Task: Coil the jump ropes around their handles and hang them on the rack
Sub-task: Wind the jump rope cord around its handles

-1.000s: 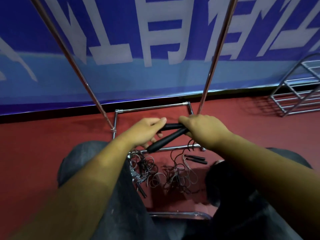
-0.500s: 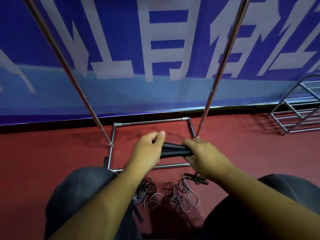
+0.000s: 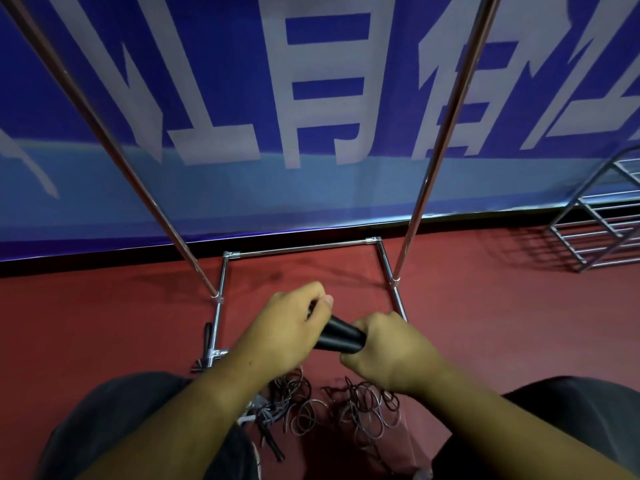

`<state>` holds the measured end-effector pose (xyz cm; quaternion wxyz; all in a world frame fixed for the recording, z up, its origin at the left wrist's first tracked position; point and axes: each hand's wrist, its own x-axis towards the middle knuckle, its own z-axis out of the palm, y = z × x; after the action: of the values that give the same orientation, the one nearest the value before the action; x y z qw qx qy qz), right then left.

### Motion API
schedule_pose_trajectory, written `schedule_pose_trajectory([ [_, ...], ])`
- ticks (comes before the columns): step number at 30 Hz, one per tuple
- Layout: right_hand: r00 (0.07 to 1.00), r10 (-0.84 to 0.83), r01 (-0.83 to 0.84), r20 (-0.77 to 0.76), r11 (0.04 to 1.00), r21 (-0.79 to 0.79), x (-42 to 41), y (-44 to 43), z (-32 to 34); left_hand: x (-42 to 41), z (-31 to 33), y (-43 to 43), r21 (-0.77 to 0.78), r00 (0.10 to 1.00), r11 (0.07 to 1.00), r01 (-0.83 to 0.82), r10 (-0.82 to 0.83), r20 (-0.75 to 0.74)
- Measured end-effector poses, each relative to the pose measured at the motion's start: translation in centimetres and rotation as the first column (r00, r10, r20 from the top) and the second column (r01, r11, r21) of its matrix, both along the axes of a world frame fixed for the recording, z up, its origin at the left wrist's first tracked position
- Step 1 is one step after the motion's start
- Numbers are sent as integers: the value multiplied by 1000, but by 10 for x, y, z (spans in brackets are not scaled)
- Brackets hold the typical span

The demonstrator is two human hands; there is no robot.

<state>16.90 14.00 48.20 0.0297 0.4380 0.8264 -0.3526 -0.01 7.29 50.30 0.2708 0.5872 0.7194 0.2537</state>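
Jump rope handles (image 3: 341, 336), black, pressed together into one bundle and held in the air between both hands, just in front of the rack's base and above the red floor (image 3: 502, 323). Long axis nearly across the view, tilted a little: left end higher and farther away, right end lower and nearer. Only the middle stretch showing; both ends hidden inside the fists. Left hand (image 3: 287, 327) wrapped over the left end, fingers curled down round it, thumb tip laid on top. Right hand (image 3: 388, 351) clenched round the right end, knuckles up, fingers tucked underneath. Cannot tell where the cord leaves the handles.

Rack (image 3: 301, 250) straight ahead: chrome tube rectangle flat on the floor, two uprights rising from its side rails and spreading apart out of the top of the view. Open space between the uprights, directly beyond the hands. Blue banner (image 3: 311, 98) with large white characters close behind the rear rail. Tangle of ropes (image 3: 363, 407) heaped on the floor below the hands, between the dark-trousered knees (image 3: 121, 427), thin loops crossing one another. One more black handle (image 3: 207, 332) lying along the outside of the left rail, touching or just beside it. Wire shelf unit (image 3: 602, 230) well apart at the right, against the banner. Red floor stretching wide to the left of the rack and between rack and shelf.
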Motion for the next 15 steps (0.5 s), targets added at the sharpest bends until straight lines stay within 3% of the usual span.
schedule_pose_trajectory([
  [6, 983, 102, -136, 151, 963, 234, 0, -1, 8, -12, 15, 0, -218, 988, 965, 146, -153, -18],
  [10, 979, 95, -147, 181, 943, 300, 2, 2, 8, 1, 2, -3, -146, 999, 989, 10, -15, -39],
  [12, 992, 57, -91, 113, 941, 327, 2, 6, 6, 2, -1, 1, -124, 997, 991, -53, 46, -62],
  [15, 990, 69, -23, -122, 940, 340, 5, 15, 0, -4, 2, 7, -163, 987, 975, -148, 155, 34],
])
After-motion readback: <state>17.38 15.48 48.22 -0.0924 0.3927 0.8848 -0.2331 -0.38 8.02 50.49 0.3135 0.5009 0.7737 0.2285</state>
